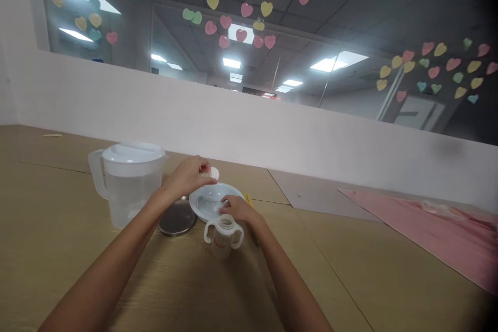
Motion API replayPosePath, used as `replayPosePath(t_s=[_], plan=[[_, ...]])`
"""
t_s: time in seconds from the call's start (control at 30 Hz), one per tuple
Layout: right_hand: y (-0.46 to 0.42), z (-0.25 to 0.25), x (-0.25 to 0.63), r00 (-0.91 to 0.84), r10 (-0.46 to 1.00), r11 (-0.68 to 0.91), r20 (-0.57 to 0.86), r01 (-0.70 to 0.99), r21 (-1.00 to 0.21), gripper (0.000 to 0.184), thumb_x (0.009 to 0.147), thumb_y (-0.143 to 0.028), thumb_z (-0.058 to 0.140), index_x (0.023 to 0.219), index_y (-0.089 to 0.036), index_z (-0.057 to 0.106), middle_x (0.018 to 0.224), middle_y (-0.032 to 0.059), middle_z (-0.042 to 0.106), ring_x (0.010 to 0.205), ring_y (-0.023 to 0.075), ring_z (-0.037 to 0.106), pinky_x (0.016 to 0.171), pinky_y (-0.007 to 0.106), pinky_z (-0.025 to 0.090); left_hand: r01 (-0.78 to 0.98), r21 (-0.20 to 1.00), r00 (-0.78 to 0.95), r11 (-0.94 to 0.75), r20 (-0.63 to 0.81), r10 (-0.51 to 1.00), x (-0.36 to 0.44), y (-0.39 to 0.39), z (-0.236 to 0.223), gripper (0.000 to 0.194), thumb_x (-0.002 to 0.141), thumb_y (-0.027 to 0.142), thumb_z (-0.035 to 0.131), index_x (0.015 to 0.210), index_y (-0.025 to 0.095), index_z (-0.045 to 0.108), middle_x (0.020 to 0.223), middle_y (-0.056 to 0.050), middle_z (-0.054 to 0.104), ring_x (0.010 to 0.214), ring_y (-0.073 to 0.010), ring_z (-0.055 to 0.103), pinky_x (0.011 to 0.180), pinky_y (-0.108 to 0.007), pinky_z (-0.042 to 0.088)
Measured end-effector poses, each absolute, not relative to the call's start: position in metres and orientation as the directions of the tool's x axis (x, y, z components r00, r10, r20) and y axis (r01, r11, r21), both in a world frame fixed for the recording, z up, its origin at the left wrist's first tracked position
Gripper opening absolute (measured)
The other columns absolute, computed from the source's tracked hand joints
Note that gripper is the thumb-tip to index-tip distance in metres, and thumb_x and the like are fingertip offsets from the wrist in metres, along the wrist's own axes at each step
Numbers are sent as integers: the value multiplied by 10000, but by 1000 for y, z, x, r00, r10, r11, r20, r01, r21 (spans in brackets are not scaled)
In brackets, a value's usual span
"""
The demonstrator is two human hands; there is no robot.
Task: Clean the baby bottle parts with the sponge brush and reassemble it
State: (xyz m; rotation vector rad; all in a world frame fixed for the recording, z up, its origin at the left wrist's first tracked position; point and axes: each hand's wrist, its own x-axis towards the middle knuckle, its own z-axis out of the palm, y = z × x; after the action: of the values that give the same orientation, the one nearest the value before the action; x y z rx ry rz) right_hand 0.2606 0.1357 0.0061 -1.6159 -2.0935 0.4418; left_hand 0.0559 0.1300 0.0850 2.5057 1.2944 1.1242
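My left hand (189, 176) is closed, its fingers pinching a small white round cap (215, 173) above the far side of a shallow whitish bowl (196, 210). My right hand (238, 207) reaches over the bowl's right side with bent fingertips drawn together inside it; what they grip, if anything, is too small to make out. Just in front of that hand stands a clear baby bottle (221, 245) with two side handles, upright, its neck uncovered. A dark round metal lid or tray (178, 218) lies left of the bowl, partly behind my left forearm.
A lidded translucent pitcher (134, 181) with some liquid stands to the left. Behind my right hand a yellow object (248, 199) shows at the bowl's edge. A pink mat (424, 233) lies at right, with clear plastic (443, 211) on it. A white wall (233, 119) borders the table.
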Motion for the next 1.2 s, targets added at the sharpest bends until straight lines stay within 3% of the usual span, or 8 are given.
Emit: replayPosePath(t_s=[0.13,0.27,0.37,0.57,0.87,1.03,1.13,1.2], plan=[[134,22,251,-174,938,329,299,716,-616,228,874,-279,459,1004,-172,613,876,49,662,812,152,596,744,263,440,625,408,409,-666,555,724,62,136,77,318,679,473,625,748,163,599,797,-53,616,760,-204,563,649,-293,391],[130,36,238,-196,923,369,332,199,-908,392,917,-481,322,1007,-184,561,906,50,622,744,149,602,646,284,496,538,412,494,-735,553,671,73,129,75,245,694,406,622,726,165,594,765,-32,596,727,-180,544,627,-271,371],[123,41,230,-284,917,281,280,-37,-959,454,856,-599,393,973,-185,538,823,34,609,632,137,589,559,276,490,504,402,496,-764,590,637,83,122,75,231,756,375,549,654,167,557,696,-14,563,666,-152,509,603,-261,342],[112,52,230,-270,945,146,184,-155,-977,413,803,-579,508,819,-166,518,535,-54,464,438,61,427,409,172,300,423,472,462,-773,622,633,89,117,76,296,770,405,550,601,171,484,659,8,518,637,-136,479,580,-251,332],[110,57,235,-332,937,27,107,-236,-971,458,848,-594,393,717,-165,487,510,-45,456,373,31,255,376,179,127,36,763,514,-645,540,667,89,129,66,276,785,432,579,758,174,483,705,21,514,628,-112,507,575,-232,401],[117,55,245,-305,946,71,109,-133,-989,508,847,-640,289,747,-181,484,507,-50,429,383,55,262,394,188,184,-127,838,486,-531,519,703,82,142,63,303,771,453,584,819,196,432,688,42,496,615,-105,526,575,-224,417],[123,45,253,-64,955,295,289,272,-916,364,844,-546,403,788,-198,492,611,-35,494,484,89,413,463,202,291,210,755,487,-621,470,736,73,152,57,302,697,414,644,821,188,486,738,14,538,658,-136,534,601,-249,416],[128,35,258,-35,940,295,339,581,-759,254,819,-451,501,825,-198,521,694,-21,538,605,114,484,552,217,343,493,582,526,-646,393,755,70,158,47,261,649,341,664,806,178,536,803,-19,578,726,-169,543,639,-266,408]])
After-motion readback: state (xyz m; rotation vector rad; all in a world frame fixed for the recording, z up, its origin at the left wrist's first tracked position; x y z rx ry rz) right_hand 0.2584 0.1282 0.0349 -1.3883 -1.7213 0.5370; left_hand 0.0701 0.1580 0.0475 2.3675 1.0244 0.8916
